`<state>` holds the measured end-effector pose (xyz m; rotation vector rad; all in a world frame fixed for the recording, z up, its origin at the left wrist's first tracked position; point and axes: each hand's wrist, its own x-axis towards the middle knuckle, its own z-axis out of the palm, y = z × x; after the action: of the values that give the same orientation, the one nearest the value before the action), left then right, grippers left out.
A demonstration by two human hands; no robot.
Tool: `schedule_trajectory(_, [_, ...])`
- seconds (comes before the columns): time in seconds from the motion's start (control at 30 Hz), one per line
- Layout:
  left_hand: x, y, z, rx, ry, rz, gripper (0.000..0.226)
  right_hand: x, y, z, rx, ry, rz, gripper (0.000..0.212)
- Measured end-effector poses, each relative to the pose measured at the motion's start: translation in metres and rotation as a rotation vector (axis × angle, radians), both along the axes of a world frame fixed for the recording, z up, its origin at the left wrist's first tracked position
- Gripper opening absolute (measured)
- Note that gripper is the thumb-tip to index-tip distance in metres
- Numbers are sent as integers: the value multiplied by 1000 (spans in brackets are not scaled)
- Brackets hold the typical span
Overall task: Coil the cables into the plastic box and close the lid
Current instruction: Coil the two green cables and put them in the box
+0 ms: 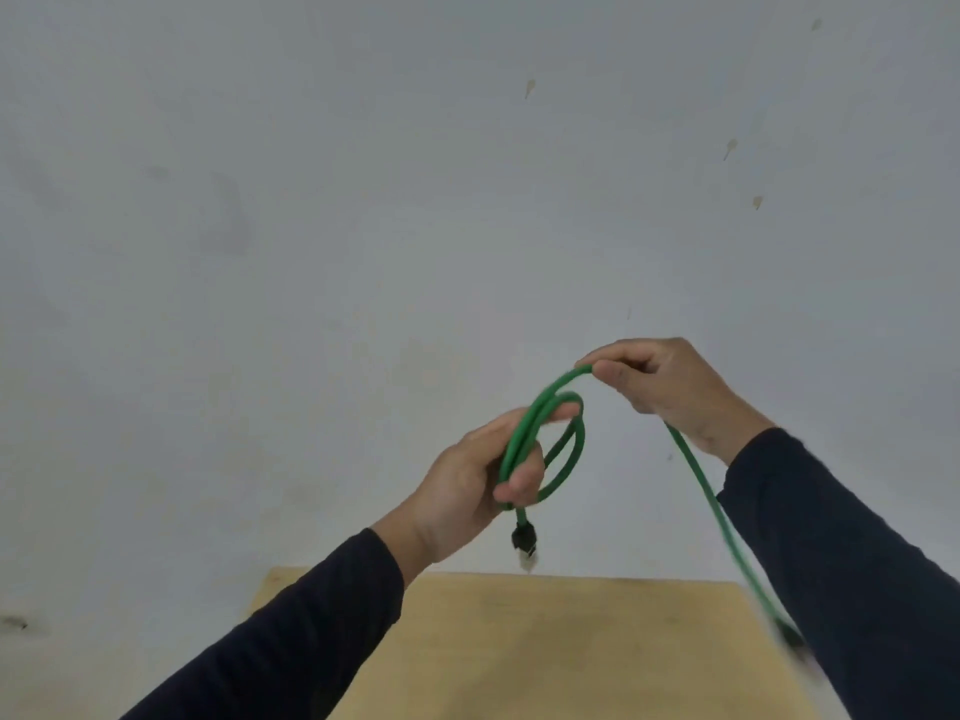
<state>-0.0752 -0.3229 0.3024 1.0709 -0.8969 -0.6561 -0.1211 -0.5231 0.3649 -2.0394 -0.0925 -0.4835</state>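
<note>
Left hand (470, 480) closed around a small coil of the green cable (558, 454), thumb clamping the loops against the fingers so they don't spring apart. Black connector (523, 538) dangles just below that fist, above the far edge of the wooden table (545, 646). Right hand (657, 379) pinches the same cable higher up, fingertips shut on it, feeding the next loop across. From there the free run drops down past the right sleeve (831, 563) toward the table's right edge; its end is blurred. Everything held in air, clear of the table, likely so loops form freely. Plastic box and lid not in view.
</note>
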Motion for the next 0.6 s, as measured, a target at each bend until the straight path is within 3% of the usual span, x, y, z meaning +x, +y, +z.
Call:
schedule_trajectory(0.1, [6,-5,21,-239,187,-23,47,14,11,-39,140,3,-94,20])
schedule_trajectory(0.2, [24,-9,40,-372,237,146,44,14,41,-74,-108,94,-67,25])
schedule_trajectory(0.27, [40,-9,42,-281,138,353,39,7,60,-81,-207,145,16,28])
schedule_trajectory(0.37, [49,-7,27,81,-204,611,36,-3,79,-75,-377,246,130,29])
schedule_trajectory(0.43, [46,-6,11,196,-348,634,38,-9,85,-66,-476,282,174,28])
schedule_trajectory(0.53, [38,-5,-6,191,-319,600,40,-14,86,-51,-601,226,169,27])
schedule_trajectory(0.6, [33,-4,-13,234,-335,525,36,-16,78,-37,-571,145,102,19])
